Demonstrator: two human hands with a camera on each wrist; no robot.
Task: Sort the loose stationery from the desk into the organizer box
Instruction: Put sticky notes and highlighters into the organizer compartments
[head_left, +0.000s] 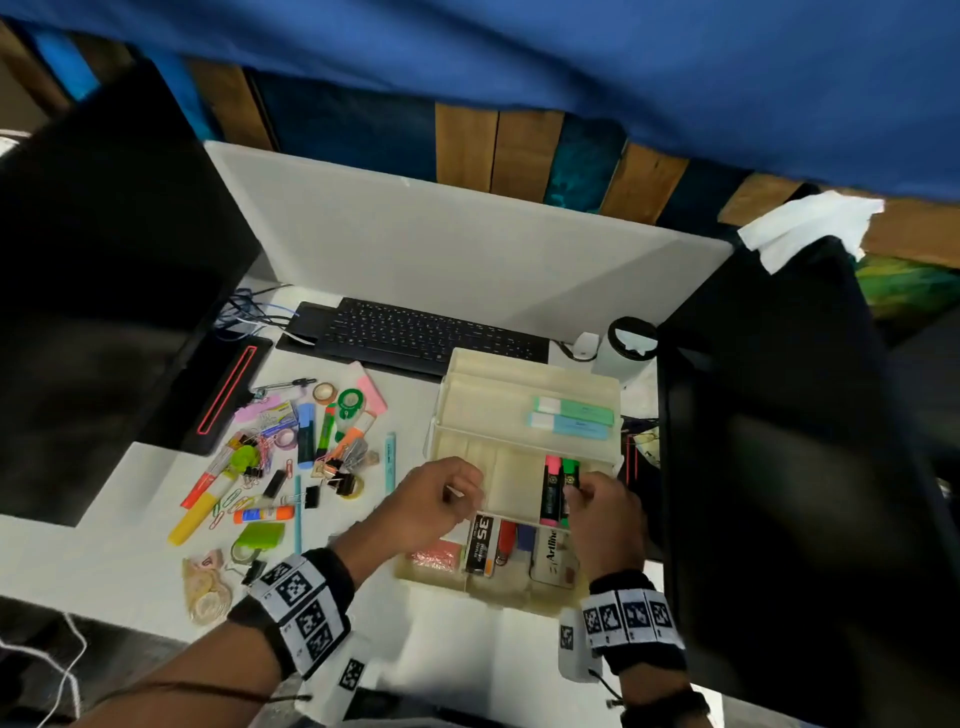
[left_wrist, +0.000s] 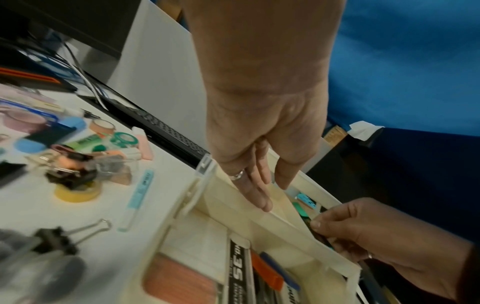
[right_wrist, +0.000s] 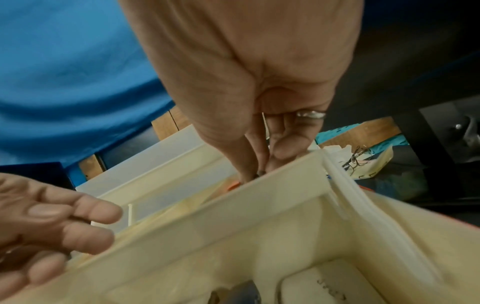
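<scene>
Right hand (head_left: 602, 512): it is pinching the green highlighter (head_left: 570, 480) between thumb and fingertips, lowering it into the right-hand slot of the organizer box (head_left: 470, 400) so that it is lying alongside the pink highlighter (head_left: 550, 488), like with like.
Left hand (head_left: 434, 501): it is hovering over the middle tray with fingers loosely curled and holding nothing; in the left wrist view the fingers are reaching towards the tray's divider wall, probably to steady the box while the marker is going in.
Organizer box: it is standing open on the white worktop (head_left: 130, 566) in front of the keyboard (head_left: 415, 335), close to the person so both hands are reaching it easily.
Upper tier: 2 pastel erasers (head_left: 569, 415) are lying side by side.
Front row: a staples box (head_left: 480, 543), pink pins (head_left: 436, 553) and a marker box (head_left: 553, 561) are each sitting in separate compartments.
Loose stationery (head_left: 280, 457): highlighters, binder clips, paper clips, tape rolls and a glue stick are waiting in a heap left of the box.
Progress: judging from the heap, most of the sorting is still waiting to be done.
</scene>
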